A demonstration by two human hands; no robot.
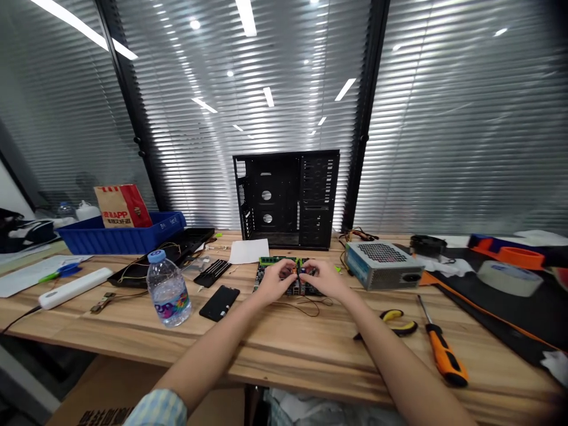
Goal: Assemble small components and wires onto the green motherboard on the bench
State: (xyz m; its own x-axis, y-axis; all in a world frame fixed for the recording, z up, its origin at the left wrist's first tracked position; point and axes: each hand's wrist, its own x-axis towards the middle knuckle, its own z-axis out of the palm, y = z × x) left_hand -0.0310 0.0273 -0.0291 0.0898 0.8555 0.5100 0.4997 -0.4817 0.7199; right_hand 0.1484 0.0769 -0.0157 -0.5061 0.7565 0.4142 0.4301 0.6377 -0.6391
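Note:
A green motherboard [271, 260] lies flat on the wooden table, partly covered by both of my hands. My left hand [277, 281] is over its middle, thumb and fingers bent together in a pinch. Facing it from the other side, my right hand [326, 278] has its fingertips pinched at nearly the same spot. Between the fingertips is a small dark and orange part, too small and covered to name. Thin brown wires [310, 307] curl out onto the table in front of the board. Behind it stands an open black computer case [279, 201].
A power supply [381, 266] stands to the right, with pliers [394, 322] and an orange screwdriver [441, 349] nearer me. Leftward are a black drive [219, 303], a water bottle [167, 293], a white power strip [75, 288] and a blue bin [110, 241].

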